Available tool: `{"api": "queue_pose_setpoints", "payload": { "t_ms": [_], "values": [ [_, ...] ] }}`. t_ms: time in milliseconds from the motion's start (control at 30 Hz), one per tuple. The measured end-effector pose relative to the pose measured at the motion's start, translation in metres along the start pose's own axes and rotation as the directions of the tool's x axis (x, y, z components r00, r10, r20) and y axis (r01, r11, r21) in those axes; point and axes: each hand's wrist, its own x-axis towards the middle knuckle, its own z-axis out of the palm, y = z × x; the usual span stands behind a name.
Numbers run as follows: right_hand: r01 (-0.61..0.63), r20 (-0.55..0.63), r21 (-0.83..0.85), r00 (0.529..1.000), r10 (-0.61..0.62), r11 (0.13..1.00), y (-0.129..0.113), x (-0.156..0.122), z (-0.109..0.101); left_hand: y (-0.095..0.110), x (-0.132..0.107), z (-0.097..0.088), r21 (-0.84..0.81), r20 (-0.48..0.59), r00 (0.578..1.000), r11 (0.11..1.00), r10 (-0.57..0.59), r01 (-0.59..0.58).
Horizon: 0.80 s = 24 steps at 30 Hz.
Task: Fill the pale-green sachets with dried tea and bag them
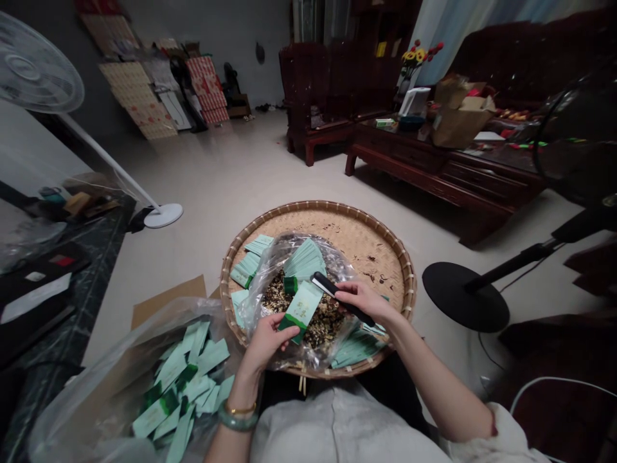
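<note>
Seemingly mid-handling: left hand pinches a mint-green sachet above a round bamboo tray.

Thumb and fingers press together on the sachet's dark green end, holding it tilted over a clear plastic bag of dark loose mix. Right hand closes around a slim black tool, its tip just beside the sachet's upper edge, apparently to bring both together. The tray's raised rim seems placed to corral bag and spills. A second plastic bag of sachets, in a cardboard box, lies within reach on the left.
</note>
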Motion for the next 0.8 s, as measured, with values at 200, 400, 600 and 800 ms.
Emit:
{"api": "queue_pose_setpoints", "payload": {
  "t_ms": [200, 400, 600, 800],
  "values": [
    [0.104, -0.040, -0.161, 0.993, -0.112, 0.981, 0.003, 0.005, 0.016, 0.005, -0.003, 0.005, 0.067, 0.038, 0.999, 0.998, 0.008, -0.011],
    [0.081, -0.015, -0.138, 0.996, -0.084, 0.987, 0.003, 0.007, 0.016, 0.007, -0.004, 0.002, 0.089, 0.030, 1.000, 0.996, 0.006, -0.008],
    [0.102, -0.033, -0.135, 0.994, -0.108, 0.986, 0.005, 0.009, 0.012, 0.008, 0.000, -0.002, 0.126, 0.042, 0.999, 0.992, 0.017, -0.022],
    [0.163, -0.125, -0.408, 0.965, -0.232, 0.898, 0.020, 0.000, -0.017, 0.010, -0.001, -0.014, 0.119, -0.101, 0.993, 0.991, 0.065, -0.053]
  ]
}}
